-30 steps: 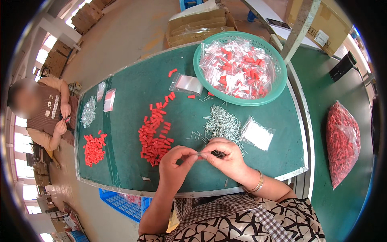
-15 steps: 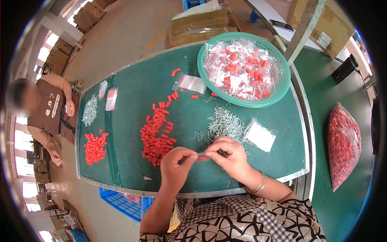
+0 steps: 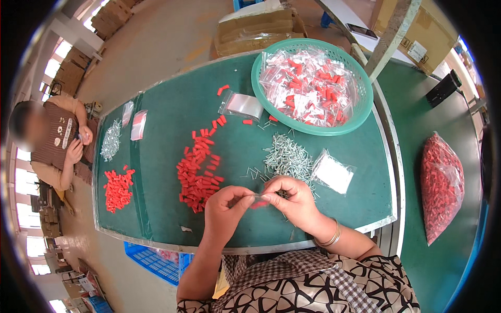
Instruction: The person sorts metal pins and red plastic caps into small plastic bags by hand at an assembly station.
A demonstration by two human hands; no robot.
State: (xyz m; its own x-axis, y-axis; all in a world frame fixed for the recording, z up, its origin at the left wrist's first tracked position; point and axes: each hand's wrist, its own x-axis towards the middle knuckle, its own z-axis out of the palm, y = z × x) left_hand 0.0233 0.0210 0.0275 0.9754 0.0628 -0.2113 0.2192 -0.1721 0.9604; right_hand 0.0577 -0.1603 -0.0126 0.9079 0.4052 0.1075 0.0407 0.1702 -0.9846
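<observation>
Between the fingertips of both my hands is a small clear plastic bag (image 3: 258, 204), with a blurred red piece hanging below the pinch. My left hand (image 3: 224, 209) is closed on the bag's left end, just beside a pile of red plastic plugs (image 3: 197, 175). Thumb and forefinger of my right hand (image 3: 296, 202) pinch the other end, in front of a heap of silver screws (image 3: 288, 157). Flat clear bags (image 3: 333, 174) lie to the right of the screws. Another packet of flat bags (image 3: 245, 105) is near the basket.
A green basket (image 3: 367, 116) of filled bags stands at the far right of the table (image 3: 292, 232). A large bag of red plugs (image 3: 442, 188) lies on the right-hand surface. At left, a co-worker (image 3: 60, 138) is beside smaller piles of plugs (image 3: 119, 191) and screws (image 3: 110, 141).
My hands stay together on the bag, and the red piece is now blurred. The co-worker's hands have come together in front of the body. The whole view has shifted slightly.
</observation>
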